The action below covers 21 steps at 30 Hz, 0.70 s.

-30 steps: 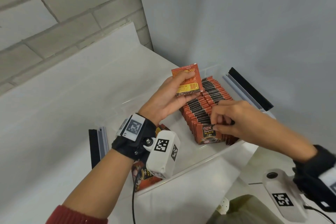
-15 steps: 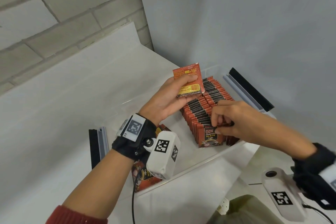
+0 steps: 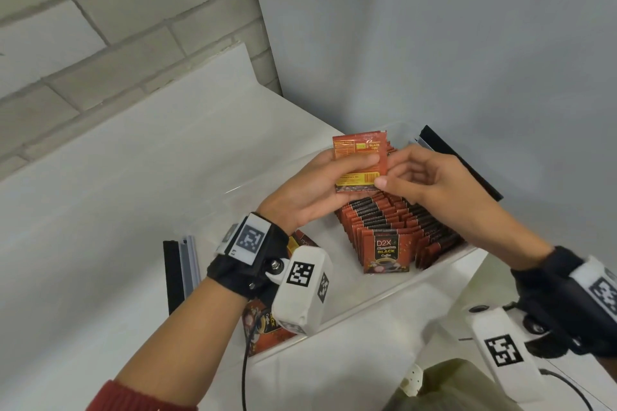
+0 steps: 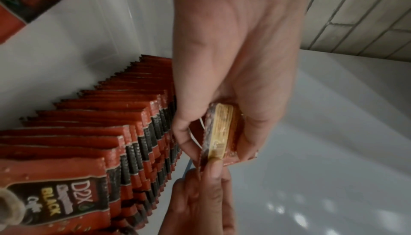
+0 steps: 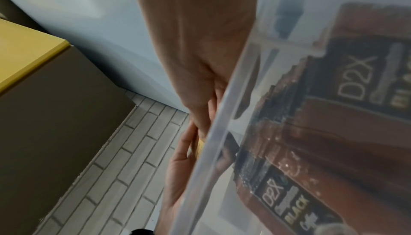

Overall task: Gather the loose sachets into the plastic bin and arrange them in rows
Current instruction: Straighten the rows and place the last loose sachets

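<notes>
Held upright in left hand [image 3: 312, 192] above clear bin [image 3: 374, 302]: small stack of red sachets [image 3: 360, 160], back panel showing. Right hand [image 3: 422, 180] pinching stack's lower corner. Rows of sachets [image 3: 394, 227] standing in bin below.

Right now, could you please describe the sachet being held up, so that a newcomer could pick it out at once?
Find the clear plastic bin on the white counter, with rows of red sachets standing inside. Above them, the left hand grips one sachet, the right hand pinching its edge. Alone among them it is lifted, showing its back with a yellow band.
</notes>
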### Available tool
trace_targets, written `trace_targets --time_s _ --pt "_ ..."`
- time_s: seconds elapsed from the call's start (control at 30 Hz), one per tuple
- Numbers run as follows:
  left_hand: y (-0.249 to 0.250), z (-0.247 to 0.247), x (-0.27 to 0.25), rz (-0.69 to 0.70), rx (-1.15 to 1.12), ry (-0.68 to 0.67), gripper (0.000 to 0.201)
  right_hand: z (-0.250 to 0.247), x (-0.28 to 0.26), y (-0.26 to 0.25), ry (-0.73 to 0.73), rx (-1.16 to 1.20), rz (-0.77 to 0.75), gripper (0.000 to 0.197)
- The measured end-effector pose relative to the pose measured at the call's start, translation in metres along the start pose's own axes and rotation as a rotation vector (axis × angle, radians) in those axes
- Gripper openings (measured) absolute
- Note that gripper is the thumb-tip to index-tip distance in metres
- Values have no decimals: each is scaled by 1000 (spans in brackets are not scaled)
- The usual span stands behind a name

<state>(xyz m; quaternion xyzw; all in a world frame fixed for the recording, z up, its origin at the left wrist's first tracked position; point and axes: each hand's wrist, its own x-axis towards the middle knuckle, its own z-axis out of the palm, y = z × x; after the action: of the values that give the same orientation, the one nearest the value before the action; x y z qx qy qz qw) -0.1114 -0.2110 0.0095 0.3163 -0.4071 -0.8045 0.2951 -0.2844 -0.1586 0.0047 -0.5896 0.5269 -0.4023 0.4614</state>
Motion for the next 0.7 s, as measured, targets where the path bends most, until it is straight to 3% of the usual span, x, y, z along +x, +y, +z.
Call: trace_targets --time_s 0.1,0.2,0.27,0.33,0.43,0.57,0.7 --pt "-1 -1 -1 4 26 -30 21 2 -1 0 17 34 -66 16" --pt "2 -5 0 -14 14 -62 80 0 -3 -1 90 90 -135 12" --pt "5 -8 1 -57 -21 -5 99 -2 -4 -2 133 130 -151 10" --pt "5 -13 2 -122 -23 78 98 -2 -6 -2 128 132 -180 11" --pt "2 -14 2 -193 97 46 91 -1 -7 -3 88 126 -206 10" --pt "2 -14 2 -197 207 1 43 -1 -6 -1 67 113 -205 16" --pt "6 -14 0 -134 194 -1 38 -2 -6 0 70 101 -178 19"
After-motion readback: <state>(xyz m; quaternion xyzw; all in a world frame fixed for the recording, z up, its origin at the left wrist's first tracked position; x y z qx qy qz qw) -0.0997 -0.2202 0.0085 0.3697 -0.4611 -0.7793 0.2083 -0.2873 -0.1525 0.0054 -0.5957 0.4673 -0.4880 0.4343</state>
